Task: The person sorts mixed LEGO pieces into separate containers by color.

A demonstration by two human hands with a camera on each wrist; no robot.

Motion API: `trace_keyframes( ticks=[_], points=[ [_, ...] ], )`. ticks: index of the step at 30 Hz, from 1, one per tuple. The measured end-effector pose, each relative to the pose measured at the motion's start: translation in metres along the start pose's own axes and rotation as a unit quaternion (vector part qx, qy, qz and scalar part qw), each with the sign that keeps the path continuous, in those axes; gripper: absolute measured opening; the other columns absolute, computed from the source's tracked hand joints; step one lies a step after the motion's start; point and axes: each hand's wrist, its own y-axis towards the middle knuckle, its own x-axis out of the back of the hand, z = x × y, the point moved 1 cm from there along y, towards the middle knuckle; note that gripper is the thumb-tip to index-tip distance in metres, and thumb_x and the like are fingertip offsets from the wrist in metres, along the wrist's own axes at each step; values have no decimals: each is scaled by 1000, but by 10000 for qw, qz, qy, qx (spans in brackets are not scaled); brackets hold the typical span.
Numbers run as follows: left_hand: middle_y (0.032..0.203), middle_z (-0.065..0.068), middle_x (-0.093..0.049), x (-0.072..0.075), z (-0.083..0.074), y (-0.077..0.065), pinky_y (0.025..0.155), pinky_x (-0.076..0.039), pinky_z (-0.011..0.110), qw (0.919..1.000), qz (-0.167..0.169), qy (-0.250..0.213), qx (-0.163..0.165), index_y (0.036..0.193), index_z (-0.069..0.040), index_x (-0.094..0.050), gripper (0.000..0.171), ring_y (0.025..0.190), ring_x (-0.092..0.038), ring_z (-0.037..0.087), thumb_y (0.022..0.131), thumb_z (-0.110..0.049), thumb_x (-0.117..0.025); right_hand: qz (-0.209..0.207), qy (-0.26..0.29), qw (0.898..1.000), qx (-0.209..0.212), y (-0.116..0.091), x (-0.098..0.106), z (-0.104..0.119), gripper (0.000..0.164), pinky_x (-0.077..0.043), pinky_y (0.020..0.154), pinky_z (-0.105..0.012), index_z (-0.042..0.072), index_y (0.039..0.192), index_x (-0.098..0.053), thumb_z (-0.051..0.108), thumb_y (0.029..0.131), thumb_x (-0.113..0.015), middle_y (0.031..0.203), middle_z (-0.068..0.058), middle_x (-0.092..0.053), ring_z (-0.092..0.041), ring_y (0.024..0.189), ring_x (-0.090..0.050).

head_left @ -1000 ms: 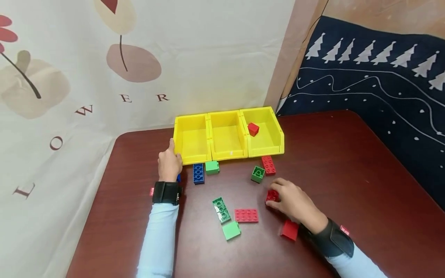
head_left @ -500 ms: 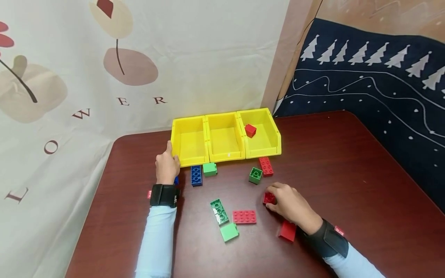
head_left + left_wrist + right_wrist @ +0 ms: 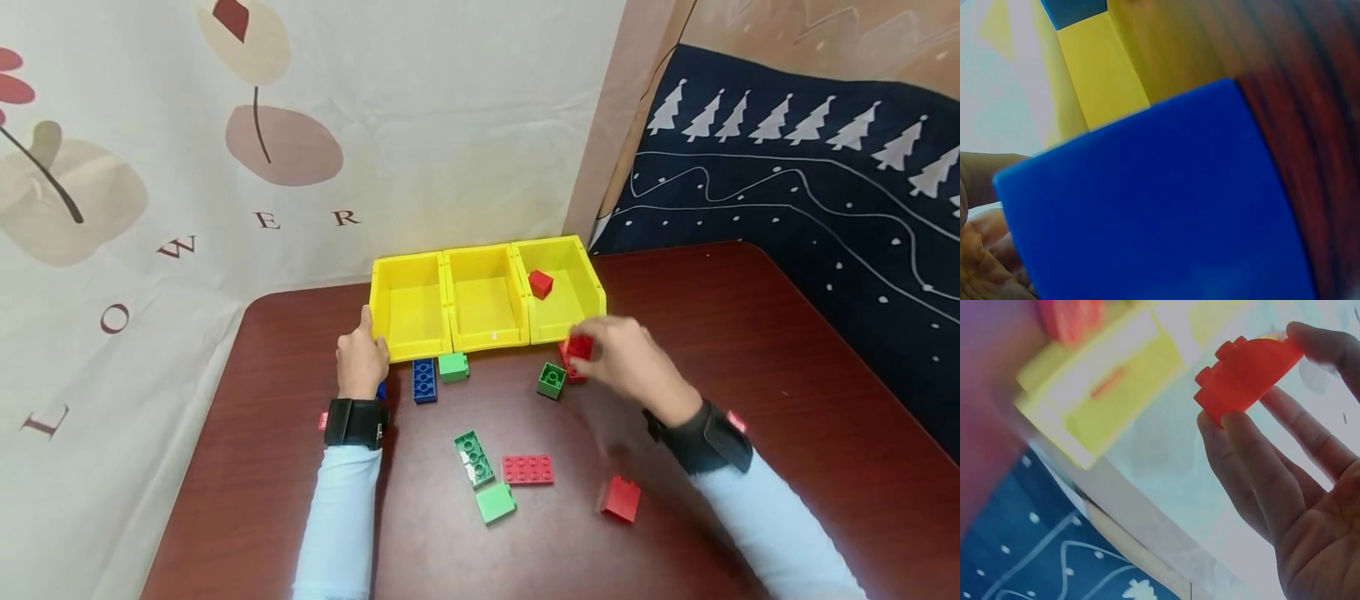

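Note:
In the head view my left hand (image 3: 362, 362) lies at the near left corner of the left yellow bin (image 3: 412, 329), index finger along its outer wall and thumb at the front. A blue brick (image 3: 1154, 206) fills much of the left wrist view, hiding part of that hand; the head view shows only its edge beside the wrist. My right hand (image 3: 633, 362) pinches a red brick with a curved side (image 3: 1247, 381) between thumb and fingertips, over a flat red brick (image 3: 567, 367) in front of the right yellow bin (image 3: 573, 325). That bin holds a red brick (image 3: 540, 284).
A dark green brick (image 3: 551, 380), a dark blue brick (image 3: 423, 380) and a light green brick (image 3: 453, 367) lie before the bins. Nearer are a green brick (image 3: 473, 458), a light green brick (image 3: 496, 503), a red eight-stud brick (image 3: 528, 469) and another red brick (image 3: 621, 500).
My right hand has lifted the red curved brick from the table and carried it forward toward the right bin. My left hand keeps its place at the left bin.

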Motion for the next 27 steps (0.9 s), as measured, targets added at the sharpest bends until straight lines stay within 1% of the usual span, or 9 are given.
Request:
trace_keyframes(
  ticks=[2,5,9,12,16,20,24,27],
  points=[
    [123,30,-57,0,1,0,90,-56,47,10000,-44,9,-20,157,-12,-23,65,90,-60,40,100,-16,-55,36,-103,9998,-137,23,12,0,43,-60,80,-42,1,115,-70,17,78,-84,105,-16,-72,-28,89,-65],
    [119,30,-58,0,3,0,86,-57,46,10000,-76,29,-21,156,-11,-24,64,87,-60,40,100,-16,-55,127,-193,9992,-331,57,23,-2,41,-59,82,-42,3,116,-70,20,81,-81,107,-16,-71,-30,90,-62],
    [114,28,-60,1,2,-2,85,-57,45,10000,-76,29,21,157,-13,-23,65,83,-60,38,100,-17,-55,332,-76,9976,-596,96,27,-7,40,-58,82,-41,3,118,-70,21,83,-79,108,-17,-69,-31,93,-59],
    [114,28,-60,1,0,-2,86,-57,45,10000,-74,51,-23,157,-13,-22,65,84,-60,38,101,-16,-54,604,91,9944,-858,118,25,-13,41,-57,84,-40,3,122,-67,20,86,-77,109,-17,-66,-32,95,-57],
    [115,28,-60,2,0,-2,88,-57,45,10000,-72,54,-15,157,-14,-21,66,84,-60,38,101,-16,-55,837,222,9908,-1041,142,16,-19,39,-56,86,-39,4,122,-66,18,87,-75,107,-17,-64,-32,95,-56],
    [117,27,-60,2,0,-1,90,-57,45,10000,-56,20,24,158,-16,-21,67,84,-61,37,100,-16,-55,981,178,9884,-1145,161,5,-26,35,-56,86,-40,3,119,-68,16,87,-75,106,-17,-64,-32,94,-57],
    [117,28,-60,1,0,0,86,-57,44,10000,-38,66,7,157,-14,-21,66,85,-61,38,101,-16,-54,1179,5,9855,-1219,174,-6,-34,31,-56,84,-39,2,114,-69,16,86,-75,105,-17,-65,-31,92,-58],
    [118,28,-60,2,0,0,86,-57,44,10000,-36,86,5,157,-13,-21,66,86,-61,38,101,-16,-54,1266,-108,9854,-1133,179,-15,-39,29,-56,83,-38,1,110,-70,14,86,-75,106,-18,-67,-31,91,-59]
  ],
)
